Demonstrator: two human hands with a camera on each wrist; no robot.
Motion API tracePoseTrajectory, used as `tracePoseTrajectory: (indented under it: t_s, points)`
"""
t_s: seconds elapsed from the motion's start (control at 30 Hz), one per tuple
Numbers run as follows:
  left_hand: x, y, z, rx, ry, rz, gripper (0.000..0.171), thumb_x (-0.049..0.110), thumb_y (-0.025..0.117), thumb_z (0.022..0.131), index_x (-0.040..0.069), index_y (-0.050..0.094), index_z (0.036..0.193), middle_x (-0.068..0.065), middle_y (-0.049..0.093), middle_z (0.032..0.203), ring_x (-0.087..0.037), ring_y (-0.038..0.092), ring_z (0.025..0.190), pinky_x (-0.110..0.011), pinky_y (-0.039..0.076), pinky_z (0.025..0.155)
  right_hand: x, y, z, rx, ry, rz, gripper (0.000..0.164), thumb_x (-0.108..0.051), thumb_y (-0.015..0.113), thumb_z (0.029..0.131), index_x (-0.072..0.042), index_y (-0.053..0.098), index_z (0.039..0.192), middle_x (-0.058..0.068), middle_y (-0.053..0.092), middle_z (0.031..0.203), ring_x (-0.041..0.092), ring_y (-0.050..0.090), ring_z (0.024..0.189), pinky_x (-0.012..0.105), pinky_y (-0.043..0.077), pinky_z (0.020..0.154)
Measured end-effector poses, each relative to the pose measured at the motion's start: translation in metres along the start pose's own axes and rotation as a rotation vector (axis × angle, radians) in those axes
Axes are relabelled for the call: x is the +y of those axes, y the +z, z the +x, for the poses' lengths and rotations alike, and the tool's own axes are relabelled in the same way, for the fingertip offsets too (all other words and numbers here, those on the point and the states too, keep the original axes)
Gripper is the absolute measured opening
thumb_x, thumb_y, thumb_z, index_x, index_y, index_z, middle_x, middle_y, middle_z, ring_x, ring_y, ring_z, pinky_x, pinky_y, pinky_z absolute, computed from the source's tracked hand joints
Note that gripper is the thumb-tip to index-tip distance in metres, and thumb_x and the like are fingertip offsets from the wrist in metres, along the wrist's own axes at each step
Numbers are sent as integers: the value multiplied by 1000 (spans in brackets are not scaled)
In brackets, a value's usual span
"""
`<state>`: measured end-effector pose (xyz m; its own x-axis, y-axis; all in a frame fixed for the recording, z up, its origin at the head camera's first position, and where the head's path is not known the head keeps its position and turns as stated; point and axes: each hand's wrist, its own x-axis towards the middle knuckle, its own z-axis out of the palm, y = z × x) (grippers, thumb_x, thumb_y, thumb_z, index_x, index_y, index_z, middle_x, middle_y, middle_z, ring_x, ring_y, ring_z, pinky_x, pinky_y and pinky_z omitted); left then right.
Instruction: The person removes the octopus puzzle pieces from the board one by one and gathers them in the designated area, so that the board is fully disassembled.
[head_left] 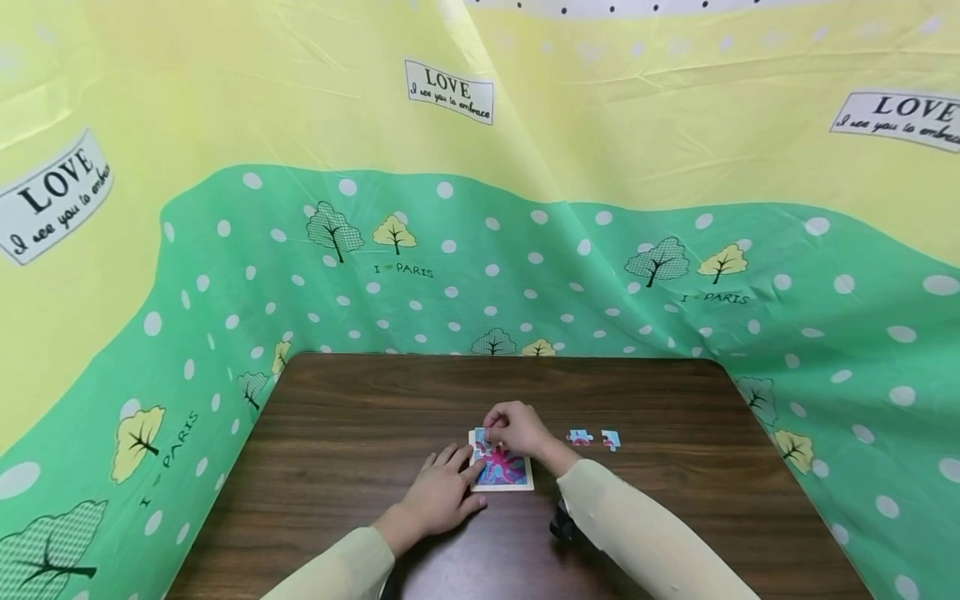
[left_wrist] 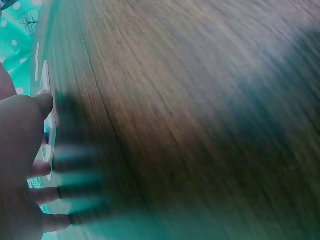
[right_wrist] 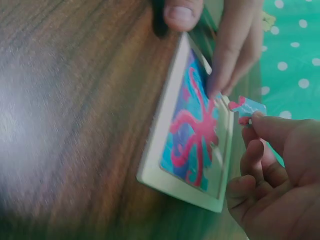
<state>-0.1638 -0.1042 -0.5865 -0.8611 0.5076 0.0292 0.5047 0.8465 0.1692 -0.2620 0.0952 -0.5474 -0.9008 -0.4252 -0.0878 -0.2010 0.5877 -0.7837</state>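
A small square jigsaw puzzle in a white frame tray [right_wrist: 180, 189] lies on the table, showing a pink octopus on blue and purple. My right hand [head_left: 522, 429] is over its far side. Between thumb and fingertips it pinches a blue and pink puzzle piece [right_wrist: 250, 107], tilted above the tray's edge. My left hand [head_left: 438, 496] lies along the tray's left side with fingers extended. One of its fingertips touches the puzzle's surface, and its thumb is by the near corner. Part of the upper picture is hidden by the hands.
Two loose puzzle pieces, one nearer [head_left: 580, 437] and one farther right [head_left: 611, 439], lie right of the tray. The brown wood-grain table [head_left: 360, 408] is enclosed by a green and yellow printed curtain [head_left: 420, 308]. A dark object [head_left: 561, 523] sits by the right sleeve.
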Motion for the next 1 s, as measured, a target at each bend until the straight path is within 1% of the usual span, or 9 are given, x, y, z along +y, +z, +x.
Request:
tracePoseTrajectory:
  t_s: [0.07, 0.17, 0.27, 0.33, 0.4, 0.5, 0.6, 0.8, 1.0]
  points:
    - [-1, 0, -1, 5, 2, 11, 62, 56, 56, 99, 22, 54, 151, -10, 47, 158, -40, 45, 144, -63, 44, 108, 0, -5, 0, 8, -1, 4, 5, -11, 75, 93, -7, 74, 95, 2, 70, 79, 17, 63, 64, 30, 52, 57]
    - [-1, 2, -2, 13, 6, 20, 62, 55, 56, 100, 22, 53, 152, -10, 47, 158, -39, 45, 144, -62, 44, 108, 3, -13, -1, 23, 16, -5, 4, -12, 76, 92, -9, 75, 94, 1, 71, 80, 15, 63, 68, 29, 52, 62]
    - [-3, 4, -2, 22, 8, 15, 61, 55, 56, 100, 23, 53, 152, -9, 47, 158, -39, 44, 144, -63, 44, 108, 7, -21, -2, 41, 39, -16, 4, -13, 77, 92, -10, 75, 93, 0, 70, 80, 13, 61, 68, 28, 52, 62]
    - [-3, 5, -2, 28, 10, 15, 61, 55, 56, 100, 23, 53, 152, -9, 47, 159, -40, 45, 144, -63, 45, 107, 10, -26, -4, 54, 53, -28, 4, -14, 78, 91, -11, 75, 92, 0, 70, 79, 13, 62, 69, 29, 52, 62]
    - [-3, 5, -3, 32, 11, 12, 62, 55, 57, 99, 23, 53, 152, -9, 47, 158, -40, 45, 144, -63, 45, 107, 14, -31, -6, 58, 66, -30, 4, -14, 78, 91, -11, 75, 92, 1, 70, 79, 17, 63, 69, 30, 52, 61]
    - [-2, 4, -3, 34, 9, 8, 62, 55, 57, 99, 23, 53, 152, -10, 48, 158, -40, 45, 144, -64, 45, 107, 19, -39, -9, 56, 91, -18, 5, -14, 78, 91, -10, 75, 91, 5, 71, 79, 28, 67, 71, 30, 53, 59]
    - [-2, 4, -4, 36, 7, -1, 62, 54, 59, 98, 23, 54, 151, -10, 48, 157, -41, 46, 143, -65, 45, 106, 26, -45, -12, 54, 114, -15, 4, -13, 77, 92, -10, 75, 91, 5, 71, 78, 33, 69, 73, 30, 53, 59]
    - [0, 0, -2, 30, 3, -8, 59, 50, 61, 98, 22, 56, 150, -10, 50, 156, -41, 48, 142, -65, 46, 105, 39, -58, -18, 67, 122, -44, 5, -12, 78, 91, -8, 74, 89, 1, 70, 75, 22, 66, 66, 29, 52, 57]
    - [-1, -5, 1, 35, 14, 48, 48, 39, 64, 100, 25, 60, 146, -9, 55, 152, -39, 55, 136, -61, 51, 101, 48, -70, -20, 60, 147, -70, 5, -12, 78, 90, -10, 74, 88, 7, 71, 75, 14, 55, 55, 29, 46, 48]
